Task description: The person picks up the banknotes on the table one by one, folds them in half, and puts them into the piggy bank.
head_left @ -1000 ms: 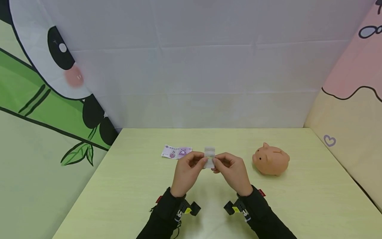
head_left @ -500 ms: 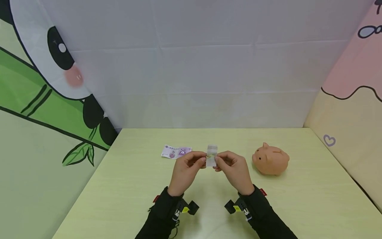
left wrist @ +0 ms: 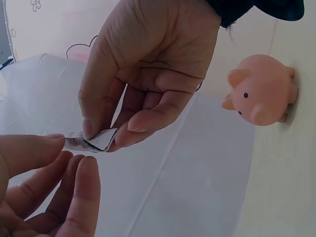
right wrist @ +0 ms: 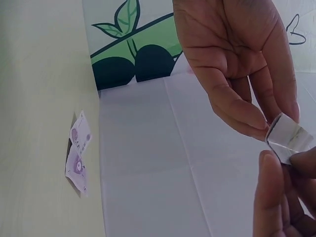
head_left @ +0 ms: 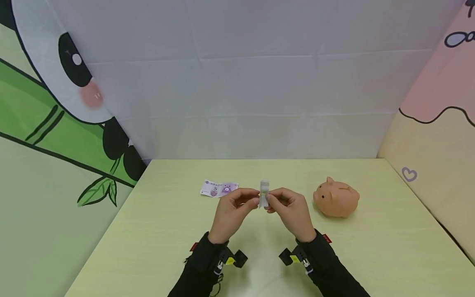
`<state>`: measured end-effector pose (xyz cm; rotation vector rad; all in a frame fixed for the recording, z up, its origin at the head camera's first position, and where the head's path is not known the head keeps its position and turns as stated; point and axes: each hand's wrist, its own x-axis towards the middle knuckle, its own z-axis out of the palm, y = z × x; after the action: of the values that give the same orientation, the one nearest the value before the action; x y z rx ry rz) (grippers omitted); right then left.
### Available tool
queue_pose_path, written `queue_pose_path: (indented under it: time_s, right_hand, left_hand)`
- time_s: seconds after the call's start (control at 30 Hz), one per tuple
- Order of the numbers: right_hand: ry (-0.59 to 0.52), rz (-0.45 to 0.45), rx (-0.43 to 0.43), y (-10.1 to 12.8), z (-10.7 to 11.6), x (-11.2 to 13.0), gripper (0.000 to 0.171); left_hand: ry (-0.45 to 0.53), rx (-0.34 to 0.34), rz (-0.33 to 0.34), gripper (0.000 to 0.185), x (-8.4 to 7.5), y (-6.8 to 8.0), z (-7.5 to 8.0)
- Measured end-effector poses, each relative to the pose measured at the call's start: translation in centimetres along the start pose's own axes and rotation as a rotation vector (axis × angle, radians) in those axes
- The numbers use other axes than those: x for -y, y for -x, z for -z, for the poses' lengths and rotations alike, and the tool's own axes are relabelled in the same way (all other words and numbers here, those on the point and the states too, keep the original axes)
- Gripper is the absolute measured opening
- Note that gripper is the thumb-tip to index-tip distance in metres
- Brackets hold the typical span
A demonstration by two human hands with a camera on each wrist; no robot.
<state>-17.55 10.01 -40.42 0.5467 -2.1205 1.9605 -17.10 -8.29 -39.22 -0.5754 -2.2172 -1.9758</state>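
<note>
Both hands, left hand (head_left: 233,213) and right hand (head_left: 288,211), pinch the folded banknote (head_left: 264,194). It's narrower than a second ago, so the fold's tightening. Piggy bank (head_left: 336,198) waits right.

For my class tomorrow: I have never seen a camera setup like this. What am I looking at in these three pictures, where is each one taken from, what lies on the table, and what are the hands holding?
No machine here: a person in dark sleeves works with two bare hands. The wide picture comes from a camera worn on the head, looking down at a pale green table. The other two come from small cameras strapped to each wrist, so each shows the hands from below, very close.

The left hand and right hand meet over the middle of the table and together pinch a small folded banknote, held above the surface. The right wrist view shows its fold clearly.

On the table lie a purple banknote, flat, to the left of the hands, and a pink piggy bank to their right. Cartoon backdrops stand behind.
</note>
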Motion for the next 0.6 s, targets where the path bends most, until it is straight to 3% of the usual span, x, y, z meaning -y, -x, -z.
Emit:
queue_pose_path:
  time_s: [0.6]
  right_hand:
    - [-0.018, 0.023, 0.024, 0.01, -0.06, -0.25, 0.015]
  left_hand:
    - [0.051, 0.021, 0.052, 0.026, 0.19, 0.04, -0.48]
